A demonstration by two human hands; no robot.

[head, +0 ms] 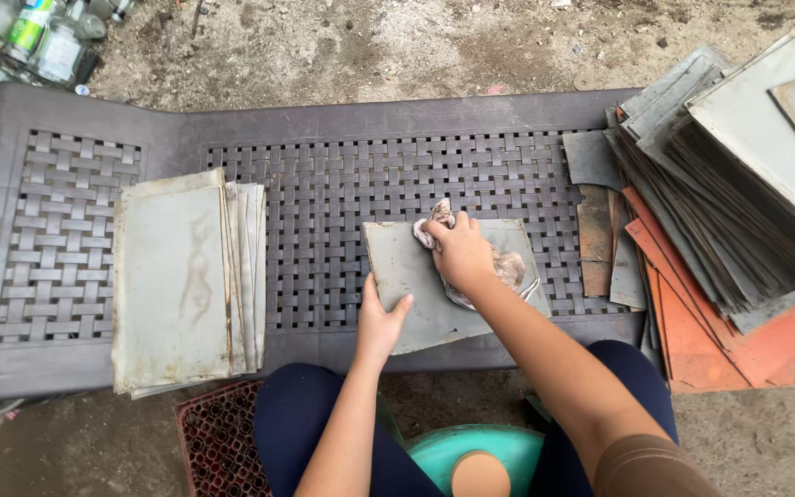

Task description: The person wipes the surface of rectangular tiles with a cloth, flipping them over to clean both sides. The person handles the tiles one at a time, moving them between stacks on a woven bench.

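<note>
Sheet being wiped: a grey metal sheet (416, 285) lies flat at the centre of the frame on the dark woven-pattern bench (324, 120), its near edge reaching the bench's front lip.

Right hand: the right hand (460, 253) presses a crumpled rag (499, 267) down on the sheet's upper half; the fingers (436, 230) are curled tight round the cloth.

Left hand: the left hand (379, 322) pins the sheet's lower left edge, thumb on top, the other fingers hidden under or behind the edge, so I cannot tell how far they close.

Left stack: a pile of pale sheets (181, 281) sits at the left of the frame, fanned a little, its near end overhanging the bench's front edge above a red crate (218, 437).

Right heap: grey and rust-orange sheets (720, 212) lean in a loose, slanting heap at the right, some touching the bench end.

Risk, edges: I'd judge the thin sheet edges sharp; the thumb at the rim or the rag hand sliding off the side could get cut.

Risk, slipping: hard rubbing could skid the sheet off the front lip onto the person's lap if the left hand's hold eases.

Risk, piles: a knock to the bench may tip the overhanging stack or set the leaning heap sliding.
</note>
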